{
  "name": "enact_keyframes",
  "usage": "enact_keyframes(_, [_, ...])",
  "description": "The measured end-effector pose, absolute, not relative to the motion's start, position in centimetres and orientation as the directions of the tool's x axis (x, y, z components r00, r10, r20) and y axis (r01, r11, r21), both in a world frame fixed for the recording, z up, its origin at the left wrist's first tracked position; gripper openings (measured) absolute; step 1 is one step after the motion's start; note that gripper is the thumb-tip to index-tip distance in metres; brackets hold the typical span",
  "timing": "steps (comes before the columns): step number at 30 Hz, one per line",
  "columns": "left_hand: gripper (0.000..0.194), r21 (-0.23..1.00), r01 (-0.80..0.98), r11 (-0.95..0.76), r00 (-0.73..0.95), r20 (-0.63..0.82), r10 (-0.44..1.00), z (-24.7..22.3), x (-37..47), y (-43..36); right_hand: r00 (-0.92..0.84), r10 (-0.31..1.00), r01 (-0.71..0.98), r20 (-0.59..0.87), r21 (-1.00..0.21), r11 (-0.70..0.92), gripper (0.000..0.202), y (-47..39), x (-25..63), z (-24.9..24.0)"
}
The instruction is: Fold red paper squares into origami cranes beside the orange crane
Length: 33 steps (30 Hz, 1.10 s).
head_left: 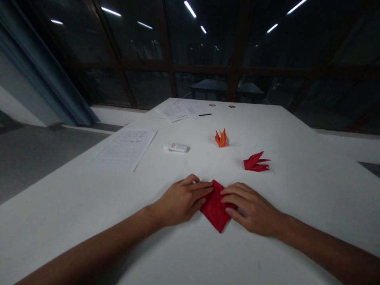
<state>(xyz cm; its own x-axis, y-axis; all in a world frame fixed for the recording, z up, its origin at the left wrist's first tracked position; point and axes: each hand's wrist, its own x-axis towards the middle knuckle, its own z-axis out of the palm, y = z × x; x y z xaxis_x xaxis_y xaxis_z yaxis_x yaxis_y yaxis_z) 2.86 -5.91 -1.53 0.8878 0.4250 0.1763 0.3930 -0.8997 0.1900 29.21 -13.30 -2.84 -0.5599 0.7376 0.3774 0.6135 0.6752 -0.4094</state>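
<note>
A red sheet of paper (218, 209), folded into a small diamond, lies on the white table with one corner towards me. My left hand (190, 198) grips its left edge, fingertips resting near the far corner and the thumb lower down. On the opposite edge, my right hand (245, 206) holds the paper between fingers and thumb, covering part of that side. Beyond my right hand stands a red origami crane (255, 162) with pointed tips. A smaller orange origami crane (221, 138) is farther back, left of the red one.
A white oblong item with small print (176, 147) lies left of the orange crane. Printed sheets (124, 148) rest at the left edge, with more papers (181, 110) and a dark pen (204, 114) at the far end. Two small round objects (231, 106) sit near the windows.
</note>
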Motion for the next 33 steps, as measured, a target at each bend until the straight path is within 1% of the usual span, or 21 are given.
enact_keyframes(4, [0.041, 0.223, 0.396, -0.891, 0.883, 0.174, 0.436, -1.4, 2.8, -5.9, -0.440, 0.812, 0.637, 0.383, -0.504, 0.583, 0.037, -12.9, 29.6, -2.8])
enact_keyframes(8, [0.041, 0.259, 0.411, -0.874, 0.867, 0.185, 0.462, -1.7, 2.7, -5.6, -0.454, 0.818, 0.560, 0.352, -0.601, 0.570, 0.061, -12.3, 30.3, -2.9])
enact_keyframes(10, [0.042, 0.275, 0.402, -0.873, 0.865, 0.198, 0.460, -1.8, 2.7, -5.5, -0.475, 0.805, 0.537, 0.355, -0.608, 0.585, 0.065, -12.2, 30.5, -3.0])
enact_keyframes(13, [0.042, 0.279, 0.391, -0.877, 0.866, 0.212, 0.453, -2.0, 2.6, -5.4, -0.476, 0.793, 0.527, 0.380, -0.599, 0.603, 0.057, -12.0, 30.6, -3.2])
enact_keyframes(19, [0.042, 0.240, 0.389, -0.889, 0.877, 0.201, 0.437, -2.0, 2.6, -5.3, -0.440, 0.797, 0.517, 0.414, -0.609, 0.602, 0.036, -12.0, 30.4, -3.2])
enact_keyframes(24, [0.045, 0.174, 0.376, -0.910, 0.894, 0.192, 0.406, -2.1, 2.5, -5.2, -0.453, 0.787, 0.515, 0.418, -0.598, 0.614, 0.024, -11.9, 30.4, -3.2])
enact_keyframes(28, [0.056, 0.138, 0.389, -0.911, 0.900, 0.153, 0.408, -2.1, 2.5, -5.3, -0.445, 0.803, 0.523, 0.397, -0.613, 0.592, 0.019, -11.9, 30.4, -3.3])
enact_keyframes(33, [0.053, 0.128, 0.409, -0.904, 0.895, 0.139, 0.425, -1.6, 2.7, -5.6, -0.424, 0.833, 0.550, 0.355, -0.630, 0.548, 0.021, -12.0, 30.2, -3.3])
